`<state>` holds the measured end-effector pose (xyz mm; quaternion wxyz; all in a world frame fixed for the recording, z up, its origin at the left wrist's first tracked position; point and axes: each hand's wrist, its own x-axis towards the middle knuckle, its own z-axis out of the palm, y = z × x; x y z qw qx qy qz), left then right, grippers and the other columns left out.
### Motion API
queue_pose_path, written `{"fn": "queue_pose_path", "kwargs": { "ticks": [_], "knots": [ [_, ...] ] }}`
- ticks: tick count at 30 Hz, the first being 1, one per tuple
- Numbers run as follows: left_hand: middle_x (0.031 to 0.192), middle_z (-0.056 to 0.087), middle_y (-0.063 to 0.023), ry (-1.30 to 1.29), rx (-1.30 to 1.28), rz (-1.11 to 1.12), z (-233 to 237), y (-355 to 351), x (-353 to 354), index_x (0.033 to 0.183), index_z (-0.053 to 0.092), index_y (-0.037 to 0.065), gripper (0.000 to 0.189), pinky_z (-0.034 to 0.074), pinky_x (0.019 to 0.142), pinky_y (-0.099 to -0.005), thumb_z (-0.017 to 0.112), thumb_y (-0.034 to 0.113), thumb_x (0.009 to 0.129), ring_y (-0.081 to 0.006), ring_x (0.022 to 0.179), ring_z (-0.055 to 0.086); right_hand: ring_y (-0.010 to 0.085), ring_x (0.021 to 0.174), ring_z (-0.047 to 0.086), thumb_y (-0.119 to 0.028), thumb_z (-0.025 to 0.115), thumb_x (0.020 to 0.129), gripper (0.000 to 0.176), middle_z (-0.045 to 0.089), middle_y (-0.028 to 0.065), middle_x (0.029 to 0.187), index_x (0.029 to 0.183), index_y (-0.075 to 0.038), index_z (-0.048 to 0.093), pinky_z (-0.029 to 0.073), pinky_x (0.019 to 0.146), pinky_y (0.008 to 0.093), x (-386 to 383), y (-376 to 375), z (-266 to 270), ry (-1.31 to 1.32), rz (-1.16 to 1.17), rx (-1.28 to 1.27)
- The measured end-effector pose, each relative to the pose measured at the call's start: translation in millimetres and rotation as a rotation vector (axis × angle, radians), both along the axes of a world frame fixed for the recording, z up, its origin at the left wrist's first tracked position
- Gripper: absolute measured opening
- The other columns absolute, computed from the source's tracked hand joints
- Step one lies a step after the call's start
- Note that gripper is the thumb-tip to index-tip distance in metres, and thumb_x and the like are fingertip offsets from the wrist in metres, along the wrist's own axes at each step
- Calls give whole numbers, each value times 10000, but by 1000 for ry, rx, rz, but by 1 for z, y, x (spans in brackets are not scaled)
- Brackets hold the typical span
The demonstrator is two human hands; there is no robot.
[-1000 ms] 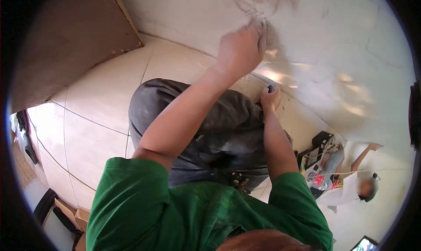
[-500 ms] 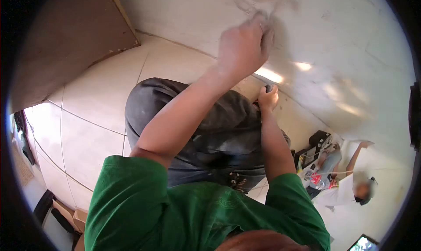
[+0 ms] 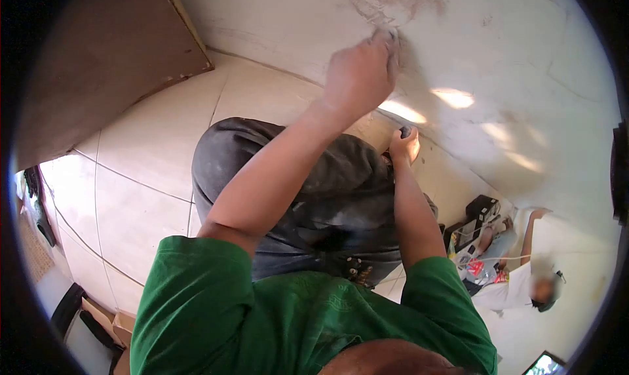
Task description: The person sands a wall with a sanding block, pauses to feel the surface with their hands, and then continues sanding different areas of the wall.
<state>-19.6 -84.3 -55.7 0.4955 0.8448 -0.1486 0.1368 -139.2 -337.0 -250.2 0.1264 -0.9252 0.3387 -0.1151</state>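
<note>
The left hand [image 3: 360, 73] is at the wall [image 3: 485, 54] (its grip I cannot tell); the right hand [image 3: 406, 147], near the wall's foot, clutches a dark lump [image 3: 405, 132].

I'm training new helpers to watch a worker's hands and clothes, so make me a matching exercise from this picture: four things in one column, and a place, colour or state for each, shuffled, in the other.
Column one
1. Left hand
2. Right hand
3. T-shirt
4. Trousers

Column two
A. Green
B. Lower of the two hands in the room, closed around a small dark object
C. Dark, with pale smudges
D. Up at the pale wall, with fingers bunched

Right pairs
1-D, 2-B, 3-A, 4-C
</note>
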Motion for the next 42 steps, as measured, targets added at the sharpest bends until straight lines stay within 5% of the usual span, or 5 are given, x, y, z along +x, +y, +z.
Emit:
{"fn": "queue_pose_path", "kwargs": {
  "ticks": [13, 16, 32, 36, 42],
  "knots": [
    [654, 622, -160, -122, 95, 14, 2, 4, -9, 887, 551, 32, 161, 500, 530, -455, 588, 188, 865, -374, 575, 618, 447, 957, 606, -275, 565, 782, 398, 646, 251, 1007, 1092, -26, 566, 466, 846, 523, -1, 9, 10, 1, -24, -27],
    [667, 628, -166, -212, -184, 42, 27, 18, -2, 886, 558, 38, 175, 505, 538, -455, 551, 213, 892, -375, 576, 619, 441, 964, 610, -278, 562, 783, 406, 650, 249, 1000, 1099, -23, 564, 469, 855, 518, -3, 10, 16, 41, 22, -9],
    [684, 619, -176, -158, 75, 6, -10, 8, -16, 967, 538, 43, 199, 498, 530, -460, 566, 225, 891, -377, 593, 621, 411, 1017, 606, -305, 546, 818, 426, 629, 215, 1103, 1167, -62, 538, 470, 875, 499, -3, 18, 23, 88, -3, -13],
    [747, 639, -175, -211, -201, 35, 32, 25, -13, 980, 541, 56, 158, 518, 619, -477, 532, 196, 906, -372, 664, 641, 421, 1020, 602, -307, 552, 813, 447, 626, 229, 1105, 1178, -49, 540, 468, 879, 503, -7, 18, 29, 92, -16, 18],
    [698, 622, -173, -130, 90, 20, 9, 12, -18, 924, 541, 47, 152, 506, 571, -472, 561, 197, 904, -380, 619, 625, 435, 1003, 604, -313, 559, 806, 437, 640, 241, 1065, 1155, -50, 557, 467, 877, 512, 0, 22, 31, 96, -29, 26]
  ]
}}
